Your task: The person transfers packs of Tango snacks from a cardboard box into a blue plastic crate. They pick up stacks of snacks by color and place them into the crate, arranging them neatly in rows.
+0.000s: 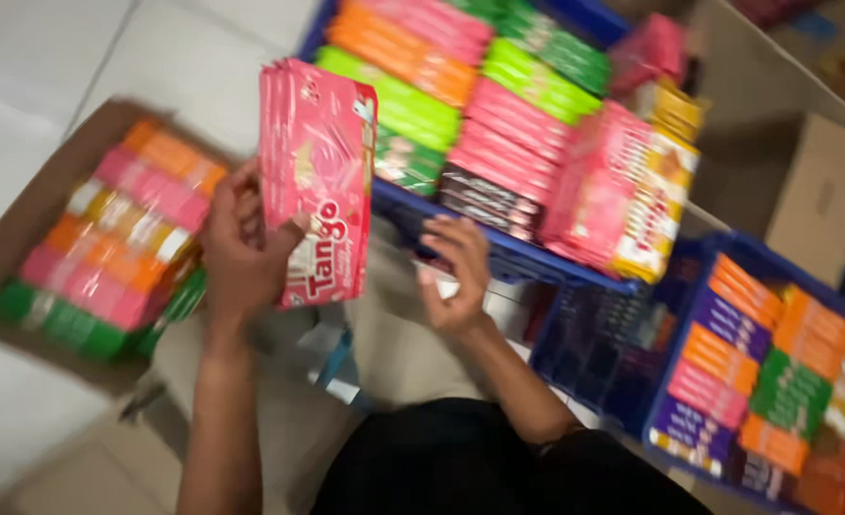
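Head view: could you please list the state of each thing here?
Stack of flat pink snack packets: upright, gripped by left hand.
Right hand: open, empty.
Brown cardboard box: open, holding packets.
Upper blue plastic crate: filled with rows of packets.
Right blue plastic crate: part-filled.

Blurry frame. Left hand (241, 250) grips a stack of flat pink snack packs (315, 181), held upright, thumb across the front near the bottom. Right hand (456, 272) open, fingers curled, empty, just right of the stack, not touching it. Behind both: blue plastic crate (527, 259) packed with rows of pink, green, orange and dark packs; pink and yellow packs (632, 195) stand at its right end. Left: open cardboard box (22, 238) on the tiled floor with pink, orange and green packs inside. Lower right: second blue crate (675, 286) with orange, purple, green packs. Brown carton (823, 191) at upper right. Dark clothing at bottom.
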